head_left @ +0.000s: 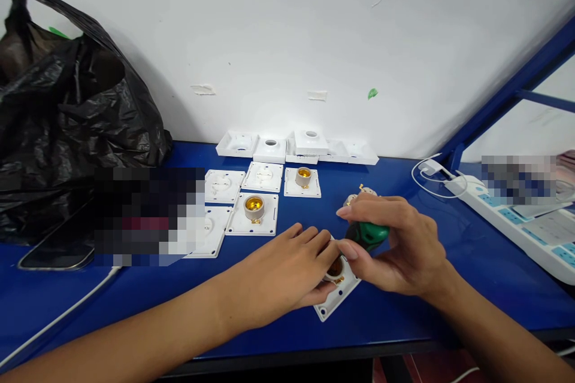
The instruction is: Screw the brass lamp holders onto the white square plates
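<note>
My right hand (399, 245) grips the green and black handle of a screwdriver (372, 236) between thumb and fingers; the tip is hidden. Tilted, the tool points down toward a lamp socket (333, 273) with a dark inside and a brass terminal. This socket sits on a square white base plate (330, 309), turned at an angle near the table's front. Curled around the socket's left side is my left hand (291, 266), its fingers closed on it and partly covering the plate. Just behind my right hand lie loose ceramic socket parts (351, 198) with brass terminals, partly hidden.
Two plates carry gold-lined sockets (254, 209), beside several white plates (264, 176). White square covers (269, 148) line the wall. A black plastic bag (76, 108) and a phone (58, 245) are left, near a blurred patch. A power strip (507, 215) and cable lie right on the blue table (251, 341).
</note>
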Available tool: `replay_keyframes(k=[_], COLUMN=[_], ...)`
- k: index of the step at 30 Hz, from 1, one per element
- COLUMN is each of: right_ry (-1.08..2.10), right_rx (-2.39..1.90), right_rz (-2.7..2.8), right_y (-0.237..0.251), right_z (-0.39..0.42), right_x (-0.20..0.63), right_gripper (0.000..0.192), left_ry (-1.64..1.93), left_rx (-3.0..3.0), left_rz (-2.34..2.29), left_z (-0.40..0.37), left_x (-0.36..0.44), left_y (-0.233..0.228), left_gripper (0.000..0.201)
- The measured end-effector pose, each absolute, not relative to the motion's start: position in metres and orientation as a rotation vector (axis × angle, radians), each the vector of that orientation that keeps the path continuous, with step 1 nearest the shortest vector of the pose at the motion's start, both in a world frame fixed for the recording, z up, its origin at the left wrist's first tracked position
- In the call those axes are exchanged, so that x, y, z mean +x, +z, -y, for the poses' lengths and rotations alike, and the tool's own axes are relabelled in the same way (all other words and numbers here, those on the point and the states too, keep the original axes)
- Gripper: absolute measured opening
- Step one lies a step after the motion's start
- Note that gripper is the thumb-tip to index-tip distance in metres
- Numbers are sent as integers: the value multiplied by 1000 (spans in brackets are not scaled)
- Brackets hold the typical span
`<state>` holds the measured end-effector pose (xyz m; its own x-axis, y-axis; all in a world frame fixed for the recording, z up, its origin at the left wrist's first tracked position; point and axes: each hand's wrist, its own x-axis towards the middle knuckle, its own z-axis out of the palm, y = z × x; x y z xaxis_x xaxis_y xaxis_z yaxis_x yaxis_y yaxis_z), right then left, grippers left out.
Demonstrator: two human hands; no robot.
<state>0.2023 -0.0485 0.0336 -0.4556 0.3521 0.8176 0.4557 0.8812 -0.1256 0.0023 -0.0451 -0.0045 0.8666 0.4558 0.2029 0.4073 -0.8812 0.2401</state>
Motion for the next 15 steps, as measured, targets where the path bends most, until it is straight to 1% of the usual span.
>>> replay_keyframes(k=[15], right_ry=[-159], right_rx=[-589], right_rz=[2099], right_y=[35], right_z=[49], right_x=[202], right_gripper=[20], left_ry=[422], left_rx=[2854], left_rz=[-674], left_z=[46], left_x=[2], left_y=[-7], left_gripper=[10])
